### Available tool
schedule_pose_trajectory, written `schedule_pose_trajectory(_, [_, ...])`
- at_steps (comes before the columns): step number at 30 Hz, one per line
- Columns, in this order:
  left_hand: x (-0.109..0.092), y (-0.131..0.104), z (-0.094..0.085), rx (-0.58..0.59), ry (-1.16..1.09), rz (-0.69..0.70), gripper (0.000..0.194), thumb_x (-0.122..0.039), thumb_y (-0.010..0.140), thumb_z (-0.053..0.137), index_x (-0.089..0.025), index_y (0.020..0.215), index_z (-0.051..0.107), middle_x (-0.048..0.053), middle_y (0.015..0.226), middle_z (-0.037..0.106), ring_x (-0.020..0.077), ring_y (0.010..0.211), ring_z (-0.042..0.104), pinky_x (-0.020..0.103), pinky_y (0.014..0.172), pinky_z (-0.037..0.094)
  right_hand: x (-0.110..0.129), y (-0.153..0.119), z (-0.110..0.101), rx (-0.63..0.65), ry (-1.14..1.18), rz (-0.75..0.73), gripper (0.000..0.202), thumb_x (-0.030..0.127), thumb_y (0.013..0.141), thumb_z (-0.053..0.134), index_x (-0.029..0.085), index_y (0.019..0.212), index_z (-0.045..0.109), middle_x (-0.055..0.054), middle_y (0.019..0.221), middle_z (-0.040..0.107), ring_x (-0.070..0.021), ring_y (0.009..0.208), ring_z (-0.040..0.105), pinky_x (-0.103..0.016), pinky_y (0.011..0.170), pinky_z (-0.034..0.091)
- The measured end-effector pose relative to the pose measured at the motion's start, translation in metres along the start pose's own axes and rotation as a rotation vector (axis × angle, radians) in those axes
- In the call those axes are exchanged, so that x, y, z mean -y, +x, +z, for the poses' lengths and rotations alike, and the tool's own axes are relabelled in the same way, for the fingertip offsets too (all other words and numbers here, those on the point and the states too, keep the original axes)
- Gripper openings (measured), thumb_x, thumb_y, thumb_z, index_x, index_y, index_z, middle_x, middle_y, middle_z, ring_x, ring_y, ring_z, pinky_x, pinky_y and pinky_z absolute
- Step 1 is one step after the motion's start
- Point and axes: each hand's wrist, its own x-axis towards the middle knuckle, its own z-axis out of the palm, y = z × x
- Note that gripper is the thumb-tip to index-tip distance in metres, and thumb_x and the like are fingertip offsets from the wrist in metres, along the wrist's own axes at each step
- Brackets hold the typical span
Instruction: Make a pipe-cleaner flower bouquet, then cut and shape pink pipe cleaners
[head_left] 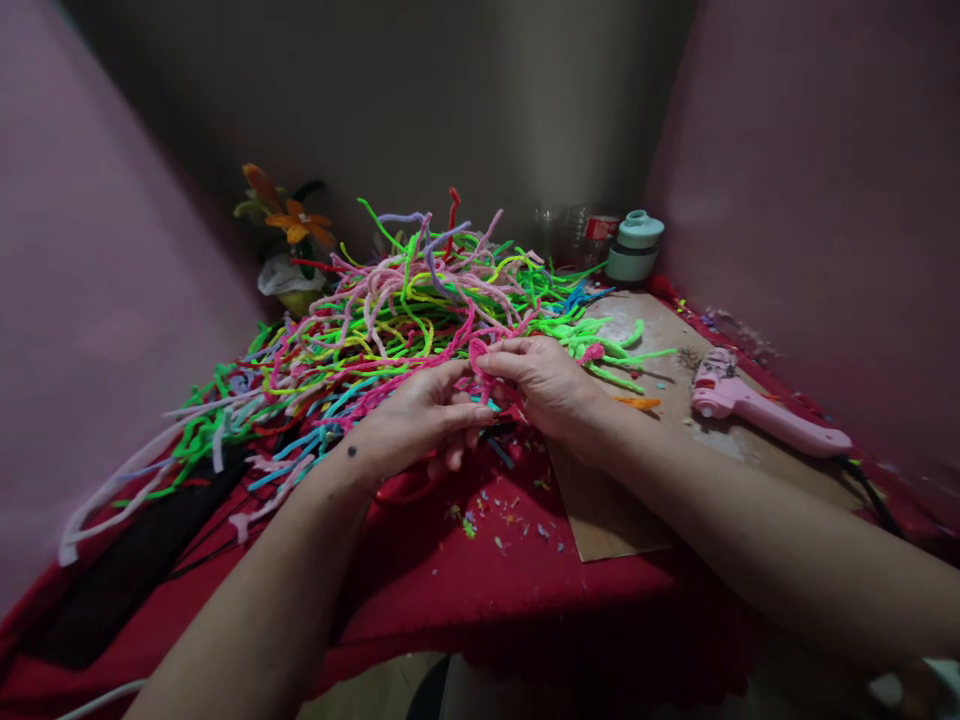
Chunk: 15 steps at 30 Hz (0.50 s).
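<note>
A pink pipe cleaner [478, 352], bent into a small loop at its top, is pinched between my two hands above the red cloth. My left hand [429, 408] grips its lower part from the left, thumb and fingers closed. From the right, my right hand [534, 372] pinches it near the loop. Right behind both hands rises a big tangled heap of pipe cleaners [390, 320] in pink, green, yellow, red, blue and lilac. Below my left hand, partly covered, lies a red looped handle [405, 488], perhaps of scissors.
A pink glue gun [772, 412] lies on a brown board [615, 520] at the right. Farther back stand a pale green lidded bottle [636, 248] and a potted orange flower [298, 222]. Fuzzy scraps [469, 525] dot the red cloth [450, 590]. A long black object [135, 570] lies left.
</note>
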Motion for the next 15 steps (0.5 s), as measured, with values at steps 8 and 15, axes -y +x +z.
schedule_pose_trajectory(8, [0.002, 0.006, -0.008, -0.358, -0.14, 0.126, 0.021, -0.033, 0.07, 0.066, -0.016, 0.082, 0.061, -0.006, 0.051, 0.048, 0.0032, 0.037, 0.037, 0.014, 0.035, 0.025, 0.003, -0.008, 0.004, 0.068, -0.22, 0.035, 0.015, 0.028, 0.066, 0.064, 0.013, 0.063, 0.064, 0.004, 0.047, 0.049, -0.0052, 0.041, 0.034, -0.022, 0.042, 0.026])
schedule_pose_trajectory(15, [0.003, 0.009, 0.002, -0.518, -0.014, 0.147, 0.017, -0.03, 0.071, 0.06, -0.016, 0.065, 0.054, -0.006, 0.045, 0.045, 0.0054, 0.039, 0.036, 0.017, 0.038, 0.026, 0.001, -0.011, 0.006, 0.076, -0.443, -0.001, 0.015, 0.024, 0.068, 0.06, 0.013, 0.058, 0.062, 0.005, 0.045, 0.045, -0.0055, 0.043, 0.033, -0.022, 0.043, 0.023])
